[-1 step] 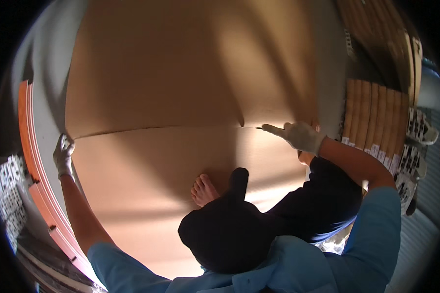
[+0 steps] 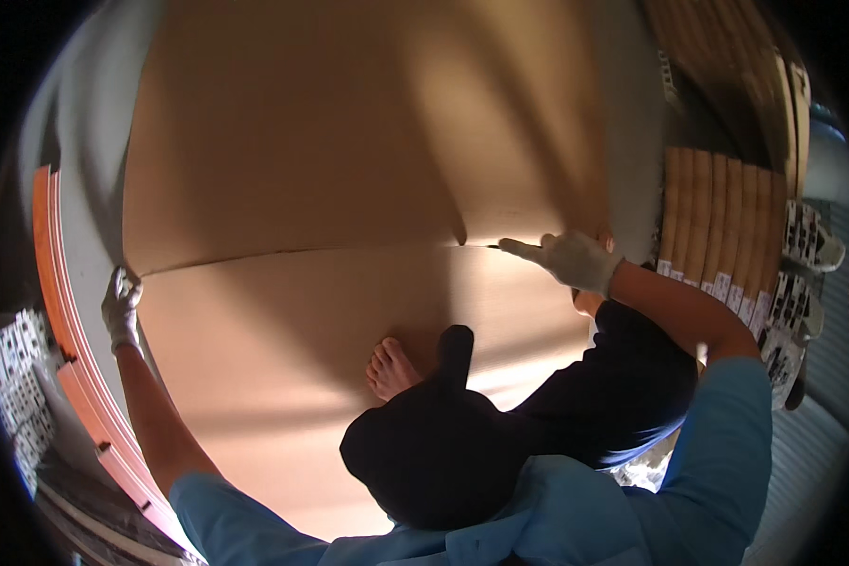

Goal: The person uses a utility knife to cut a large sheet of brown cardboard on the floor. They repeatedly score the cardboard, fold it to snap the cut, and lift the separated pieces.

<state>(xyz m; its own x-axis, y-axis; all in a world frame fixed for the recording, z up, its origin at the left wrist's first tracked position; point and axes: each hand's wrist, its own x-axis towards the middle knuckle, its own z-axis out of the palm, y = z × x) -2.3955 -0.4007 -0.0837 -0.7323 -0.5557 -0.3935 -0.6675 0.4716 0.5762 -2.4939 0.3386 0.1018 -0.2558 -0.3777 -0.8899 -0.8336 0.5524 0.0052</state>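
A large brown cardboard sheet [image 2: 283,170] lies flat under me, crossed from side to side by a dark line, a cut or a fold. My left hand [image 2: 121,304], in a pale glove, grips the sheet's left edge where that line meets it, fingers curled. On the right, my right hand [image 2: 575,261], gloved too, rests low over the line with its index finger stretched left along it. A thin dark tip [image 2: 493,247] sticks out just past that finger, touching the line; the rest of this blade-like tool is hidden by the hand.
My bare foot [image 2: 390,370] stands on the cardboard, the other near my right hand. Orange-red strips [image 2: 52,255] lie along the left, beside perforated white pieces [image 2: 24,377]. Brown long boxes [image 2: 722,222] are stacked at the right, with more white parts [image 2: 802,236] beyond.
The whole view has shifted very slightly. Both hands keep nearly the same places on the cardboard.
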